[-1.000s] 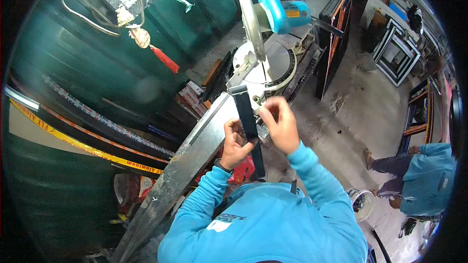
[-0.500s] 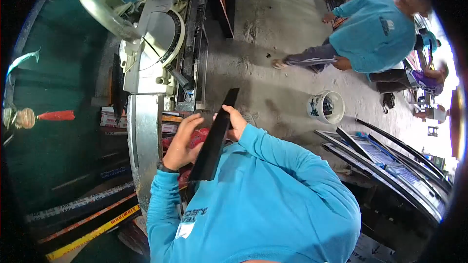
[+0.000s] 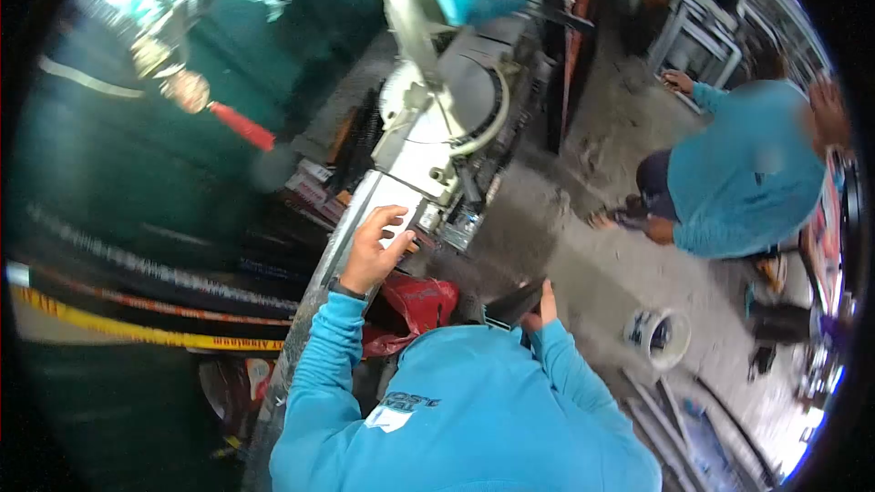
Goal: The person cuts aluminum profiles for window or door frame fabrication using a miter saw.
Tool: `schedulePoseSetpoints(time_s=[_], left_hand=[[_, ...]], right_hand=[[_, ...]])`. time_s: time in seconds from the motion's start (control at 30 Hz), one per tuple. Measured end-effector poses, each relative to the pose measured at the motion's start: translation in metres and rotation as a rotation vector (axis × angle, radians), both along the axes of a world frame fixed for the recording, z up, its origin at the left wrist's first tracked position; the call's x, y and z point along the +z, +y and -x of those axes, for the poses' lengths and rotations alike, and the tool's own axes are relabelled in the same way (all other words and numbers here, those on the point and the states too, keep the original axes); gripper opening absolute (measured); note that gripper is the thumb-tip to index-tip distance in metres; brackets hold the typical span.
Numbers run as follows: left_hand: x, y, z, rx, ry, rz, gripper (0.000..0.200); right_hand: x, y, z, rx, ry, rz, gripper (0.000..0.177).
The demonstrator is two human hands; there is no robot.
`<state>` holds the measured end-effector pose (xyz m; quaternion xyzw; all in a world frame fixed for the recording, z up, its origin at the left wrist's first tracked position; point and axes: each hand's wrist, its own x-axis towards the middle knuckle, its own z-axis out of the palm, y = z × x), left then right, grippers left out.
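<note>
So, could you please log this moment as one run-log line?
left hand: open, on saw bench | right hand: gripping black strip near chest | mitre saw: blade raised

White-and-grey mitre saw [image 3: 437, 128] with teal motor housing, blade guard tilted up. To its left a round ornament with a red tassel [image 3: 239, 126] hangs against the dark green wall [image 3: 109, 191]. Lower down, a yellow printed strip [image 3: 137, 333] runs along stacked dark lengths. Crumpled red plastic bag [image 3: 417, 302] below the saw. Grey concrete floor [image 3: 583, 246]: white plastic bucket [image 3: 658, 339]. Beyond it, a person in a teal long-sleeved shirt [image 3: 747, 173] bends over, near pale metal frames [image 3: 702, 46].
</note>
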<state>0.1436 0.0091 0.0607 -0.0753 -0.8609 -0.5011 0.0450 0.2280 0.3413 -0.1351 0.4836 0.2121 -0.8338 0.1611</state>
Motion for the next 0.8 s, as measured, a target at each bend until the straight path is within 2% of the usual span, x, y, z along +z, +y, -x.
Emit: schedulePoseSetpoints(time_s=[0.1,0.23,0.27,0.3,0.37,0.43,0.5,0.53,0.57,0.63,0.73,0.8], left_hand=[[-0.005,-0.015,0.009,0.089,0.067,0.047,0.034],[-0.001,-0.043,0.033,0.318,0.179,0.05,0.028],[-0.01,-0.057,0.044,0.369,0.213,0.061,0.026],[-0.023,-0.072,0.056,0.416,0.253,0.071,0.025],[-0.043,-0.093,0.072,0.453,0.181,-0.028,0.025],[-0.035,-0.097,0.075,0.464,0.281,0.213,0.025],[-0.052,-0.103,0.089,0.452,0.25,0.095,0.026],[-0.063,-0.105,0.094,0.447,0.281,0.039,0.028],[-0.052,-0.096,0.092,0.447,0.236,-0.082,0.029],[-0.032,-0.084,0.093,0.432,0.264,-0.107,0.031],[-0.007,-0.071,0.098,0.472,0.203,-0.211,0.033],[0.011,-0.065,0.096,0.438,0.238,-0.253,0.032]], right_hand=[[-0.02,0.009,0.004,-0.005,-0.001,0.046,0.068],[-0.006,0.017,0.012,-0.04,-0.052,0.039,0.064],[-0.013,0.024,0.013,-0.087,-0.052,0.139,0.06],[-0.014,0.026,0.015,-0.077,-0.044,0.112,0.057],[-0.018,0.031,0.015,-0.067,-0.029,0.062,0.05],[-0.016,0.035,0.004,0.041,0.105,0.056,0.055],[-0.017,0.024,0.01,-0.205,0.061,-0.157,0.054],[-0.024,0.037,0.007,-0.031,0.071,-0.067,0.054],[-0.031,0.047,-0.002,0.153,0.056,0.014,0.054],[-0.023,0.035,0.002,-0.037,-0.082,0.022,0.055],[-0.026,0.034,0.005,-0.078,-0.107,0.077,0.055],[-0.041,0.034,0.004,-0.065,-0.01,0.156,0.057]])
